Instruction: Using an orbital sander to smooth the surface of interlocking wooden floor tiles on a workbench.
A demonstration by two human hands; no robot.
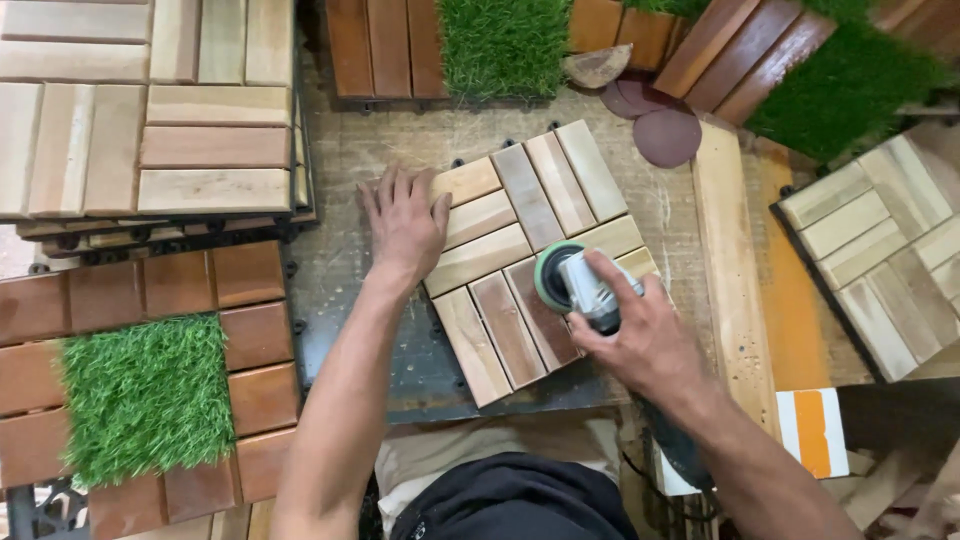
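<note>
Sander [577, 283], grey with a green disc, pressed flat on the pale slatted tile [530, 255] mid-bench [340, 160], body running toward the person. Right hand [640, 340] gripped it; left hand [403, 222] lay spread on the tile's left edge.

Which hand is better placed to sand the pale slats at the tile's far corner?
Right, probably: the right hand grips the grey, green-padded sander on the wooden slat tile; the left hand lies flat, steadying its left edge.
</note>
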